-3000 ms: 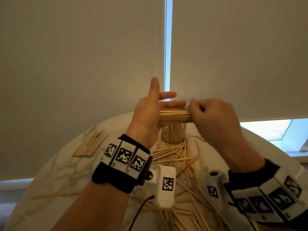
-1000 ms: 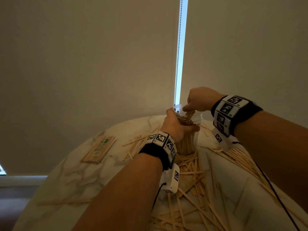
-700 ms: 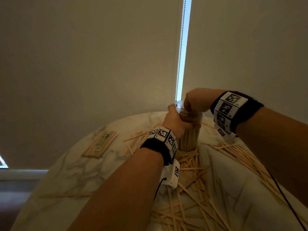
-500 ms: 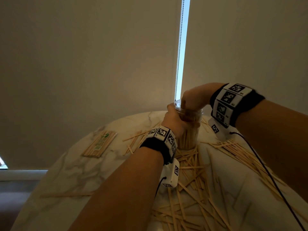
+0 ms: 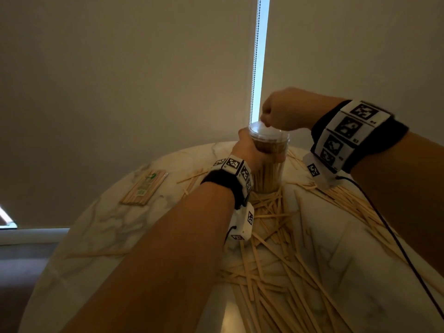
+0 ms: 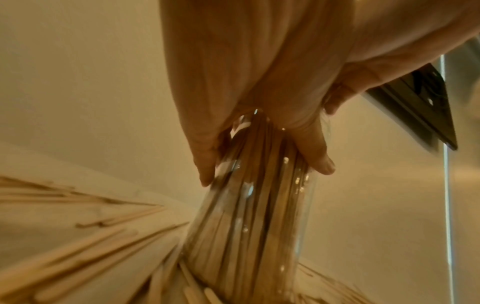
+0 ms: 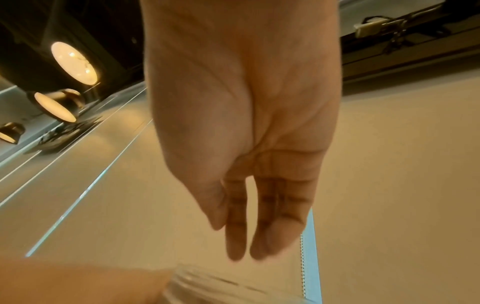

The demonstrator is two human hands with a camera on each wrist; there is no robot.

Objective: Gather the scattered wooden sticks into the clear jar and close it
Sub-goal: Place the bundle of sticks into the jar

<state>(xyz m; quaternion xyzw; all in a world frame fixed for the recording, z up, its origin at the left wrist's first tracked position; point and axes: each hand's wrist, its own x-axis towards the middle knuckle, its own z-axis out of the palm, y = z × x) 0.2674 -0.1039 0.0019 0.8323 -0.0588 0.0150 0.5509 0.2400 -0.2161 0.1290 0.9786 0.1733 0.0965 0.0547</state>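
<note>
In the head view, the left hand (image 5: 249, 152) wraps around the upper part of the clear round plastic jar (image 5: 269, 162), which stands upright near the far edge of the round white marble table (image 5: 101, 219) and is packed with thin wooden sticks standing on end. The right hand (image 5: 286, 111) is now above the jar's mouth, and its fingertips are just over the rim; half a second ago this hand was lower and pushed into the opening, so it has come up after it pressed a bundle in. Many loose pale wooden sticks (image 5: 276, 260) lie scattered over the table in front of the jar, and a flat wrapped pack of sticks (image 5: 144, 187) lies well apart on the left. In the left wrist view, the fingers (image 6: 315, 152) and the thumb curl around the jar wall, and the sticks show through it. In the right wrist view, the right hand's fingers (image 7: 270, 224) hang nearly straight and close together, they hold nothing, and the jar rim (image 7: 207, 281) is just below them. I judge that one load is delivered, but much gathering remains, and I see no lid in any view.
</note>
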